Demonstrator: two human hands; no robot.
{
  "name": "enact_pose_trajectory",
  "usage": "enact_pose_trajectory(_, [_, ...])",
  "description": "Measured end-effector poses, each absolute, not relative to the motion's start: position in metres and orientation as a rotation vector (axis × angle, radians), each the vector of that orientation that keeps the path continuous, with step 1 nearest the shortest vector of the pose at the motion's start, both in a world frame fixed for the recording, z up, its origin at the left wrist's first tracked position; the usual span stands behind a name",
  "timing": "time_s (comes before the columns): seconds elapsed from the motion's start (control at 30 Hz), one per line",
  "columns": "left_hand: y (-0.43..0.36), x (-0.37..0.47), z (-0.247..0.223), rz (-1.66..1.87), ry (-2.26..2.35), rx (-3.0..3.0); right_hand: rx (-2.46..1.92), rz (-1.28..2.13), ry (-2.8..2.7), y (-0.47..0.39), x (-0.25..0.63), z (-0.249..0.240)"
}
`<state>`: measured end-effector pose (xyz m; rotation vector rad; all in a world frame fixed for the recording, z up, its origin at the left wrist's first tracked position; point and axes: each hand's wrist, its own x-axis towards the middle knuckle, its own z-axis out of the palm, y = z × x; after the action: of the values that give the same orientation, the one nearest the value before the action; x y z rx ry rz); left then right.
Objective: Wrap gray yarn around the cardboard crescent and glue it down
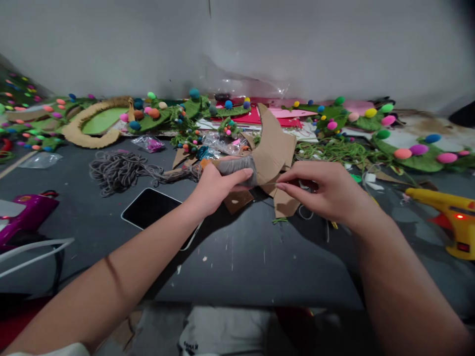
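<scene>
A curved, crescent-like cardboard shape is held above the dark table, its left part wrapped in grey yarn. My left hand grips the wrapped part, thumb lying along the yarn. To the right of the cardboard, my right hand pinches a thin strand, seemingly yarn, between thumb and forefinger; it stretches toward the wrapped section. A loose heap of grey yarn lies on the table left of my left hand, with strands trailing toward it. Cardboard scraps lie beneath the shape.
A phone lies beside my left forearm. At the right stands a yellow glue gun with a lit red light; a purple device sits at the left. Felt leaves with coloured balls and a tan wrapped crescent line the back.
</scene>
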<state>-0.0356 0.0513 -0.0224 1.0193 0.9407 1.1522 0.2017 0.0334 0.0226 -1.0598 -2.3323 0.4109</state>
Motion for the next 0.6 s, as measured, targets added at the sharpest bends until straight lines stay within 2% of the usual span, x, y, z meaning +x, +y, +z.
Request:
enact_pose_trajectory(0.23, [0.046,-0.039,-0.017,0.837,0.908,1.233,-1.0,0.088,-2.312,0.035,0.198,0.023])
enact_pose_trajectory(0.6, [0.046,-0.046,-0.022,0.715,0.877,1.339,-1.035,0.249,-2.277,0.037,0.193,0.017])
